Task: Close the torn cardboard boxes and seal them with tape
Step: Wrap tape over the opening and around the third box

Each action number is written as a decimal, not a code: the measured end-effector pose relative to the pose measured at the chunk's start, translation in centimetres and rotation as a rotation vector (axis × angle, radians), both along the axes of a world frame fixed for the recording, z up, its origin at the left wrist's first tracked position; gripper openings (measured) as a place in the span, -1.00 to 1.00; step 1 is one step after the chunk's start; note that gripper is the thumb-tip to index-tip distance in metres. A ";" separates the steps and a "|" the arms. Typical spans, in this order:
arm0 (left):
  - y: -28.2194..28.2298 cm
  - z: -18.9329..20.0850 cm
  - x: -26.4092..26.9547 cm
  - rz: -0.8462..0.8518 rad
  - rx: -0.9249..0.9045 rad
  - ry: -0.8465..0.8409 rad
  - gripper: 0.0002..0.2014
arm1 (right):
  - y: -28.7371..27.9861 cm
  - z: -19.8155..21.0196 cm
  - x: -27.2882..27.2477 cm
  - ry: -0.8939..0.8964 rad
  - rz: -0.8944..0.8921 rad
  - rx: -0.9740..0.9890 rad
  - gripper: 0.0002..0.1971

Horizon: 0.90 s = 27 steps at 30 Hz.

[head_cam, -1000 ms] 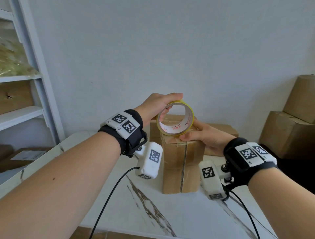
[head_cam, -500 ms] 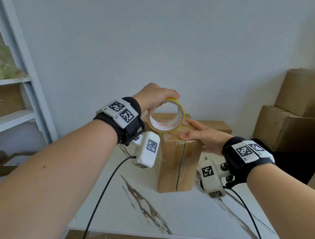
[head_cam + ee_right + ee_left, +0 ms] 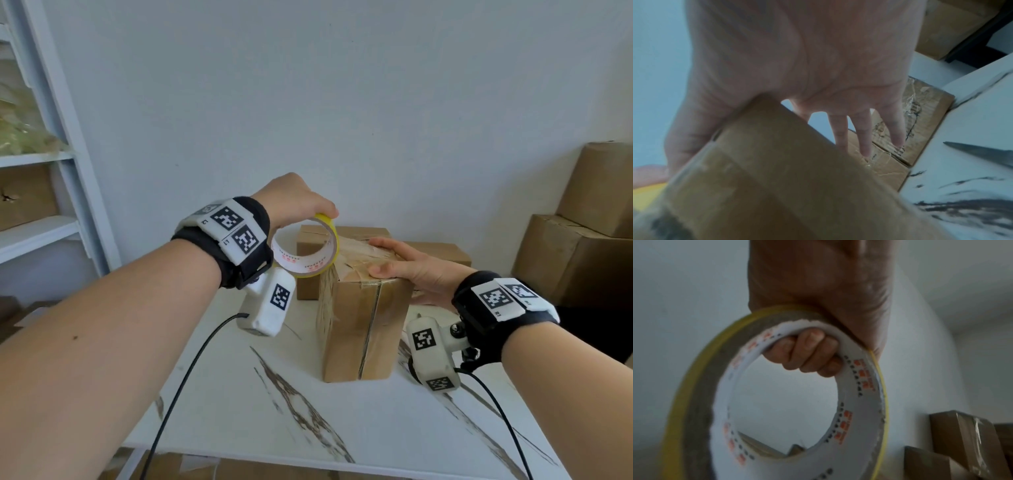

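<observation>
Grip, left hand (image 3: 294, 202): fingers curled through the core of the tape roll (image 3: 306, 251), held at the upper left edge of the cardboard box (image 3: 363, 329). Grip, right hand (image 3: 407, 265): fingers straight, flat on the box top, holding nothing. Box: upright near bench (image 3: 394, 428) centre. Step, judged: laying tape across the top seam. Next, judged: draw the roll down the left face, press, cut. Surroundings: two more boxes (image 3: 435, 250) toward the far edge; shelving (image 3: 51, 157) left; stacked cartons (image 3: 582, 246) right. Obstruction: none seen.

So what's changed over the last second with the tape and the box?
The left hand has carried the tape roll off the box top to its left edge, drawing tape across. The right hand stays flat on top; the grip on the roll is unchanged.
</observation>
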State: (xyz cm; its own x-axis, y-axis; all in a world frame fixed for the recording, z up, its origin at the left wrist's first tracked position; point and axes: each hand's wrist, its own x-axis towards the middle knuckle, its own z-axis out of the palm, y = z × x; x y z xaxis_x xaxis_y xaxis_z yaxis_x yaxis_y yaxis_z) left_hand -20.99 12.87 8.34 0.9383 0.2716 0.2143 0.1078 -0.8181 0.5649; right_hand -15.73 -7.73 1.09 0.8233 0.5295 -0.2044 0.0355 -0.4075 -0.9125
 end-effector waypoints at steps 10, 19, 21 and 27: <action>1.6 -3.4 -0.4 0.050 0.017 0.212 -0.51 | -0.2 -0.2 0.2 -0.005 -0.020 -0.001 -0.39; 1.2 -4.5 -1.0 0.043 -0.029 0.318 -0.48 | 0.0 0.1 -0.1 -0.052 -0.038 -0.039 -0.48; 1.2 -5.0 -0.9 0.038 -0.025 0.316 -0.35 | 0.0 0.6 -0.2 -0.153 -0.077 -0.112 -0.57; 1.1 -5.1 -0.3 0.040 0.018 0.423 -0.35 | 1.9 1.1 -0.1 -0.428 -0.222 -0.259 -0.60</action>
